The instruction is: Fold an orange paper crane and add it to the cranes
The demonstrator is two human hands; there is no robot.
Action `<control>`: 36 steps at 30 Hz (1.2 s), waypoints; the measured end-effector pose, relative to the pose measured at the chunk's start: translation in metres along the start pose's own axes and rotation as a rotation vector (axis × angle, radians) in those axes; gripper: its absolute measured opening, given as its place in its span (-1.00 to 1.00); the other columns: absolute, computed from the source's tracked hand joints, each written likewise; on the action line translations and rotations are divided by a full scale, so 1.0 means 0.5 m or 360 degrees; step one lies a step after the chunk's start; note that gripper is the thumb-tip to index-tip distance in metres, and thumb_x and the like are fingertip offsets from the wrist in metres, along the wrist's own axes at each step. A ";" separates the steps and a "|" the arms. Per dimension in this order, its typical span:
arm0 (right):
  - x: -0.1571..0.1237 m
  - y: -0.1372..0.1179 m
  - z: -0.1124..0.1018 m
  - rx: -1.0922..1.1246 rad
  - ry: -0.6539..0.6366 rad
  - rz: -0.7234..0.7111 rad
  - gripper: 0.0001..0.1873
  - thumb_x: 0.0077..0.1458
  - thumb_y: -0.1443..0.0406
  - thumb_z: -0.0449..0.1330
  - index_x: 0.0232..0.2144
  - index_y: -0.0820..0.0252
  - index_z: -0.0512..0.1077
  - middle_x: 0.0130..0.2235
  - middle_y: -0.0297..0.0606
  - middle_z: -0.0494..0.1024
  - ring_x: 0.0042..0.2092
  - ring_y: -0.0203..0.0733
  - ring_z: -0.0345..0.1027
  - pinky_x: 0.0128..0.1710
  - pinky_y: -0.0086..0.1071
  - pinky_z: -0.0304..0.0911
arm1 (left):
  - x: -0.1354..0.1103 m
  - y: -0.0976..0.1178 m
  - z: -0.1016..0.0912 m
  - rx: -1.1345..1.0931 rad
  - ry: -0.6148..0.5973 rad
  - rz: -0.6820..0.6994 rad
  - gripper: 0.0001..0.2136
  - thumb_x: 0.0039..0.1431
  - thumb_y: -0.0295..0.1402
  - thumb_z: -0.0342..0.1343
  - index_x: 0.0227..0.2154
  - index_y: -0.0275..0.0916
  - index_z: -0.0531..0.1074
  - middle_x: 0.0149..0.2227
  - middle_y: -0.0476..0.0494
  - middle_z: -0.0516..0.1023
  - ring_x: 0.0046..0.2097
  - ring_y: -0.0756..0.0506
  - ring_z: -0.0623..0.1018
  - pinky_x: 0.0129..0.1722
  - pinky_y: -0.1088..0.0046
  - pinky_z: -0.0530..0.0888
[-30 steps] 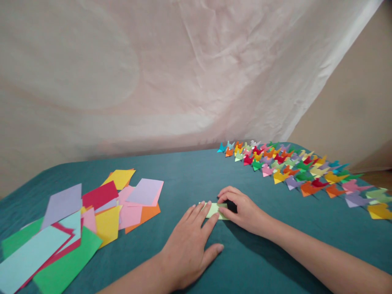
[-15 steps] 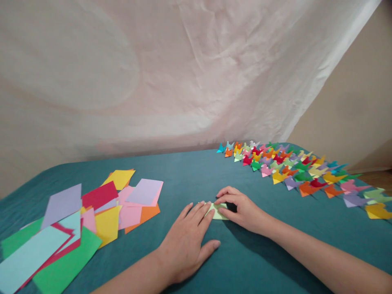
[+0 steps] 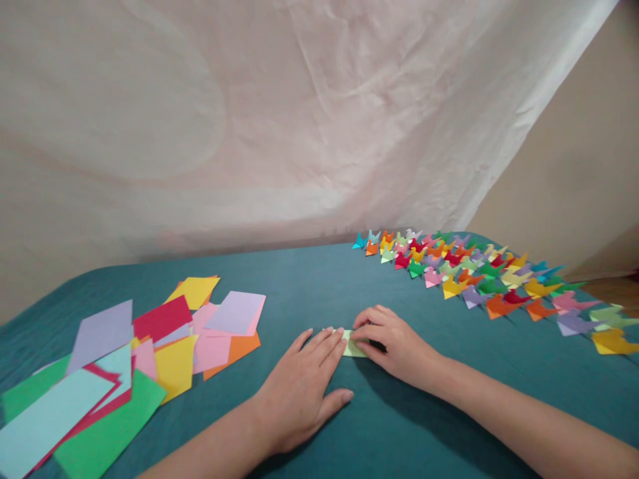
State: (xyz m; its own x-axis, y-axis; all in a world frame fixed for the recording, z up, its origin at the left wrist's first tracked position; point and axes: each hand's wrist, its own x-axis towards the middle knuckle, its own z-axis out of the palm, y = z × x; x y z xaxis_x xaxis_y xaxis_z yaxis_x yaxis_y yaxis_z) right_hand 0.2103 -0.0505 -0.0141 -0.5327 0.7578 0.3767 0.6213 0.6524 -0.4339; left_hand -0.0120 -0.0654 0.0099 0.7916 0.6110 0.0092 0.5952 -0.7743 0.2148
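A small folded piece of light green paper (image 3: 353, 348) lies on the dark green tablecloth in front of me. My left hand (image 3: 304, 392) rests flat over its left part, fingers stretched out and thumb apart, hiding that end. At the right end of the paper, my right hand (image 3: 392, 339) is curled, with thumb and forefinger pinched at the paper's edge. The exact folds beneath the fingers are hidden.
Loose sheets of coloured paper, among them a purple sheet (image 3: 102, 332) and a green sheet (image 3: 112, 426), overlap on the left. Many folded paper birds, such as a yellow bird (image 3: 613, 342), stand in rows at the right. A pale cloth (image 3: 249, 133) hangs behind the table.
My right hand has slid slightly left along the paper, its fingertips closer to my left hand. My left hand stays almost in place on the paper.
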 end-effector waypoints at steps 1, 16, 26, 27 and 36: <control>-0.001 -0.004 -0.001 -0.0056 -0.0051 -0.0046 -0.78 0.14 0.42 0.05 -0.29 0.12 0.48 -0.25 -0.20 0.46 -0.18 -0.17 0.30 -0.16 -0.25 0.19 | 0.000 0.000 0.000 0.0009 -0.0009 -0.0002 -0.45 0.26 -0.04 -0.22 0.23 -0.17 -0.06 0.28 -0.15 0.00 0.27 -0.16 0.05 0.22 0.19 0.01; -0.013 -0.062 -0.017 -0.0668 -0.0329 -0.0329 -0.79 0.14 0.40 0.09 -0.15 0.23 0.41 -0.25 -0.12 0.48 -0.23 -0.09 0.33 -0.23 -0.24 0.18 | 0.002 0.002 -0.006 0.0100 -0.0063 -0.0003 -0.45 0.26 -0.02 -0.25 0.20 -0.21 0.02 0.27 -0.18 0.00 0.27 -0.18 0.04 0.20 0.18 0.02; -0.009 -0.095 -0.035 -0.0974 -0.0488 -0.0153 -0.88 0.05 0.38 0.21 -0.29 0.23 0.47 -0.31 -0.19 0.49 -0.25 -0.11 0.33 -0.34 -0.30 0.16 | 0.003 0.001 -0.005 0.0176 -0.0045 0.0031 -0.43 0.24 -0.04 -0.18 0.21 -0.26 0.01 0.26 -0.23 0.03 0.26 -0.19 0.08 0.19 0.19 0.03; -0.008 -0.097 -0.041 -0.0992 -0.0506 -0.0127 -0.90 0.04 0.37 0.22 -0.32 0.22 0.48 -0.32 -0.19 0.49 -0.26 -0.11 0.33 -0.36 -0.31 0.15 | 0.003 0.001 -0.006 0.0177 -0.0047 0.0034 -0.43 0.24 -0.04 -0.19 0.21 -0.26 0.01 0.26 -0.24 0.03 0.25 -0.19 0.09 0.19 0.19 0.04; -0.022 -0.097 -0.046 -0.1120 -0.0491 -0.0079 -0.94 0.03 0.41 0.22 -0.43 0.23 0.50 -0.30 -0.15 0.51 -0.22 -0.10 0.31 -0.40 -0.33 0.09 | 0.003 0.000 -0.007 0.0190 0.0008 0.0070 -0.47 0.23 -0.04 -0.14 0.18 -0.18 0.08 0.24 -0.23 0.09 0.23 -0.21 0.15 0.16 0.16 0.09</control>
State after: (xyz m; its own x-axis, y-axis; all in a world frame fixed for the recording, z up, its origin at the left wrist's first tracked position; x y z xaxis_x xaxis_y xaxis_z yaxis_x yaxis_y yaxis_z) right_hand 0.1995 -0.0905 0.0216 -0.6414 0.7617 0.0917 0.7567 0.6083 0.2395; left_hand -0.0112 -0.0638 0.0131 0.8166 0.5768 0.0211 0.5726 -0.8142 0.0963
